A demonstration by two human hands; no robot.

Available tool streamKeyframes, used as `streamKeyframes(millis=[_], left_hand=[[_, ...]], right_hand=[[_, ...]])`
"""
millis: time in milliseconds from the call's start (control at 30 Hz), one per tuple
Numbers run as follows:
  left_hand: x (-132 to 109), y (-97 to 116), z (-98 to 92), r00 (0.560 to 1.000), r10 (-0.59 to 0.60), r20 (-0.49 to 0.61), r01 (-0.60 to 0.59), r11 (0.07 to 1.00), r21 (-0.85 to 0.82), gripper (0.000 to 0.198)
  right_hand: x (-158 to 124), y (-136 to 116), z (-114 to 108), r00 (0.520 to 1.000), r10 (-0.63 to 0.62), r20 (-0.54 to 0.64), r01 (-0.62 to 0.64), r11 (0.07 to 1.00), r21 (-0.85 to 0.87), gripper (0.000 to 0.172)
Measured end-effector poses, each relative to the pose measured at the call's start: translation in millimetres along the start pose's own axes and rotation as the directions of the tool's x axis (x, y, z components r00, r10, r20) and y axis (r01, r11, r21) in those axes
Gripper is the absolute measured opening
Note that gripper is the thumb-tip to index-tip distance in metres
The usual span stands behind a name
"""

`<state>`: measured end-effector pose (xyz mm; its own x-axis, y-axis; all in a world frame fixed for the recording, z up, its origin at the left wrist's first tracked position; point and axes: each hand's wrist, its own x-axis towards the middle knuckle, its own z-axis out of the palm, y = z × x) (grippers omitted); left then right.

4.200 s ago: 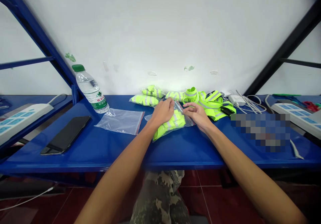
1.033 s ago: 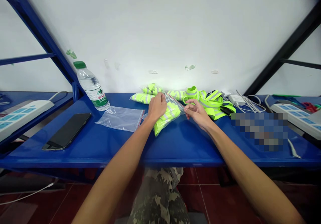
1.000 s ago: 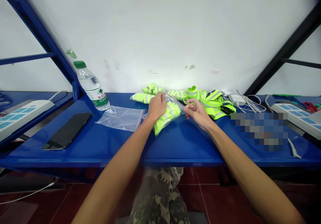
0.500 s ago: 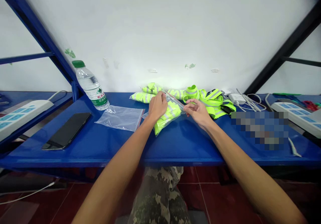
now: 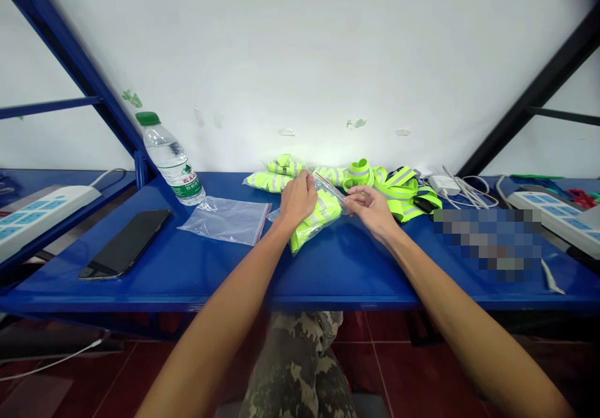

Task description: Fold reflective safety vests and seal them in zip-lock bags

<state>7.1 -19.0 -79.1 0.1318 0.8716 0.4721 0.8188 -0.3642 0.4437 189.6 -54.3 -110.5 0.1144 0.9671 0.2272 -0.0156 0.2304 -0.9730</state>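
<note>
A clear zip bag (image 5: pixel 315 219) stuffed with a folded neon-yellow reflective band lies on the blue shelf (image 5: pixel 197 271) in front of me. My left hand (image 5: pixel 296 198) pinches the left end of the bag's red-lined mouth. At the right end of that mouth, my right hand (image 5: pixel 370 208) pinches the strip between thumb and fingers. Behind the hands lie several filled bags (image 5: pixel 274 176) and a loose heap of neon-yellow bands (image 5: pixel 391 188).
An empty zip bag (image 5: pixel 225 219) lies flat to the left, with a black phone (image 5: pixel 124 243) and a water bottle (image 5: pixel 169 160) beyond it. White power strips (image 5: pixel 32 212) sit at both far sides. A charger with white cables (image 5: pixel 452 188) lies at the right back.
Both hands stay on the bag's mouth. Since about four seconds ago the bag's top has been raised off the shelf and the fingers have shifted along the zip strip.
</note>
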Motion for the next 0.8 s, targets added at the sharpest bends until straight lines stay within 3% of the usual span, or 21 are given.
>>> streamKeyframes(millis=[800], left_hand=[[-8.4, 11.2, 2.7, 0.99, 0.136, 0.029, -0.136, 0.991, 0.005, 0.028]], right_hand=[[0.1, -0.5, -1.5, 1.0, -0.008, 0.027, 0.009, 0.999, -0.051, 0.034]])
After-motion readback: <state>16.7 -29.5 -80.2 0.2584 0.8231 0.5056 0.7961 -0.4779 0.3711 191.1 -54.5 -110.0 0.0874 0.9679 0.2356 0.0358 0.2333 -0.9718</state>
